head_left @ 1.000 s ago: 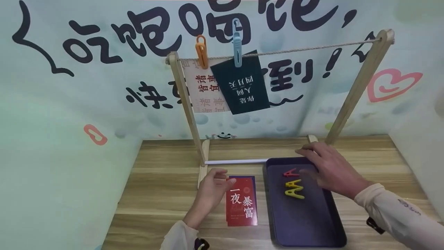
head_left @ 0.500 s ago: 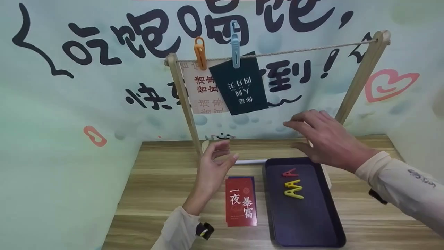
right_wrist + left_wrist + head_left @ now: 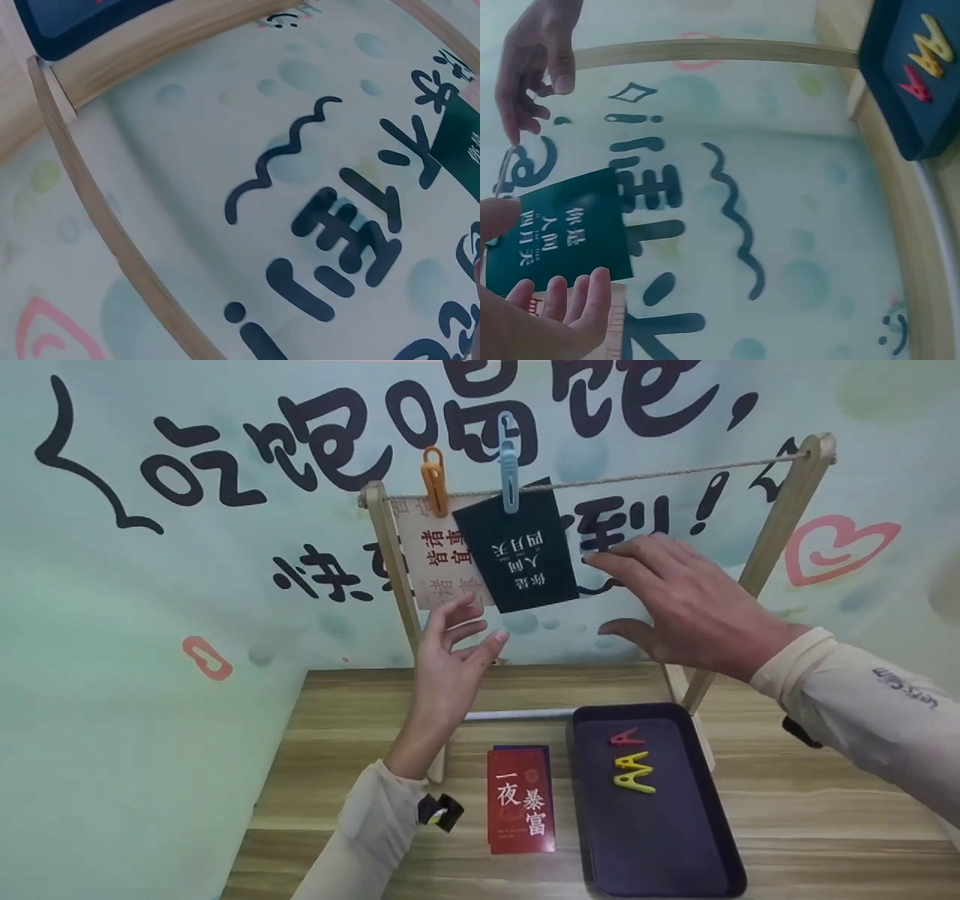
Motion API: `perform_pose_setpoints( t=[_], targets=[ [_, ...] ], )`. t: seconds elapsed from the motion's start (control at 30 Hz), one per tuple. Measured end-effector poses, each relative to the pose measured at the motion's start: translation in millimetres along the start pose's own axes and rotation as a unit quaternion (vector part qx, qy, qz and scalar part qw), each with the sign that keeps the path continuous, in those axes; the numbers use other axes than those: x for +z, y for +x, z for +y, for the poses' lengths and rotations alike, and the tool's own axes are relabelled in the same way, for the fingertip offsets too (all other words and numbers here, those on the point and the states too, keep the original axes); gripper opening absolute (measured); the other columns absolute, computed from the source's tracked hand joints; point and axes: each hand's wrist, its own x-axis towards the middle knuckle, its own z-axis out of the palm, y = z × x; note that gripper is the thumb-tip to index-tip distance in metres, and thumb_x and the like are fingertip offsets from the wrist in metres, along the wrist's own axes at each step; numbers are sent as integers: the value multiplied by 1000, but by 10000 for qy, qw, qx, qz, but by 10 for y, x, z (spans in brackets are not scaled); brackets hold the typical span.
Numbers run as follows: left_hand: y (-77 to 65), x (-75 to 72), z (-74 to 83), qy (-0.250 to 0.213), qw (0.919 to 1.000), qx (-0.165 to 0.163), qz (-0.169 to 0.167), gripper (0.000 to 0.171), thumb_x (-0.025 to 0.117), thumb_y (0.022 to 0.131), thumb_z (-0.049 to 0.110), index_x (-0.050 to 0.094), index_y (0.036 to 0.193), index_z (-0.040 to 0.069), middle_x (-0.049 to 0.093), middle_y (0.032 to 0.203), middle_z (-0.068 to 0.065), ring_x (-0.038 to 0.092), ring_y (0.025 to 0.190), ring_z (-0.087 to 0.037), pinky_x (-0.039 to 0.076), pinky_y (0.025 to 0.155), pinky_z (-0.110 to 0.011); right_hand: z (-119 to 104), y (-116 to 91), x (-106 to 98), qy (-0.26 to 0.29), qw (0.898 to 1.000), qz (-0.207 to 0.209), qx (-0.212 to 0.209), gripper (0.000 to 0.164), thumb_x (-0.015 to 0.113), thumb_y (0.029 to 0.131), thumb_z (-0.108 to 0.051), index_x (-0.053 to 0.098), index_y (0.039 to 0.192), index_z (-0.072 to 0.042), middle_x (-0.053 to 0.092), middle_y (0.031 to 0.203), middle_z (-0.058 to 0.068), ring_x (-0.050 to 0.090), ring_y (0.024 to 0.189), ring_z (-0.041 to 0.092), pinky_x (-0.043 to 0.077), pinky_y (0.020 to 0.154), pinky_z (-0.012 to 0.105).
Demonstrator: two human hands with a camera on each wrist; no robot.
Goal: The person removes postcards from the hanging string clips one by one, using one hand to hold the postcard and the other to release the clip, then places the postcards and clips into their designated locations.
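Note:
A dark green card (image 3: 521, 555) with white characters hangs tilted from the rope, held by a light blue clothespin (image 3: 508, 465). It overlaps a cream card (image 3: 435, 559) with red characters, which hangs under an orange clothespin (image 3: 433, 484). My left hand (image 3: 450, 664) is raised just below these cards, its fingers loosely bent and holding nothing. To the right of the green card is my right hand (image 3: 675, 604), thumb and fingers apart with nothing between them. In the left wrist view, the green card (image 3: 562, 229) shows between my left hand (image 3: 555, 322) and right hand (image 3: 536, 64).
The rope (image 3: 660, 475) spans two wooden posts (image 3: 780, 525). A dark tray (image 3: 660, 840) on the wood-grain table (image 3: 330, 802) holds a red clothespin (image 3: 626, 737) and yellow clothespins (image 3: 634, 781). Left of the tray lies a red card (image 3: 521, 810) over a blue one.
Both hands have risen from the table and tray towards the hanging cards. The right hand has also moved left. The cards and clothespins stay where they were.

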Motion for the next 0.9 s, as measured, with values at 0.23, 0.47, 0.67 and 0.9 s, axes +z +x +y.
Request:
perform_pose_setpoints(
  t=[0.23, 0.47, 0.67, 0.9],
  targets=[
    [119, 4, 53, 56, 9996, 81, 256, 56, 69, 82, 19, 42, 130, 12, 48, 124, -7, 52, 114, -18, 49, 93, -30, 29, 262, -134, -665, 9965, 267, -419, 75, 76, 74, -26, 38, 136, -7, 51, 120, 17, 48, 102, 31, 47, 84, 42],
    [266, 51, 53, 143, 9993, 122, 319, 62, 70, 81, 21, 39, 134, 13, 47, 125, -6, 51, 116, -19, 50, 92, -28, 35, 602, -234, -783, 9962, 325, -205, 77, 73, 77, -33, 33, 139, -11, 43, 130, 17, 41, 117, 33, 38, 99, 46],
    [350, 91, 67, -113, 9987, 159, 472, 58, 71, 80, 18, 42, 130, 11, 49, 122, -8, 53, 112, -20, 51, 90, -29, 37, 826, -282, -565, 9971, 187, 475, 85, 69, 77, -42, 24, 142, -12, 35, 138, 15, 37, 122, 33, 32, 107, 43],
    [432, 113, 4, -323, 9982, 28, 511, 55, 71, 79, 14, 45, 127, 9, 52, 119, -9, 55, 108, -20, 52, 88, -29, 39, 1064, -325, -130, 9882, -485, 1446, 83, 60, 82, -50, 17, 146, -17, 28, 147, 11, 30, 134, 30, 22, 115, 45]
  ],
)
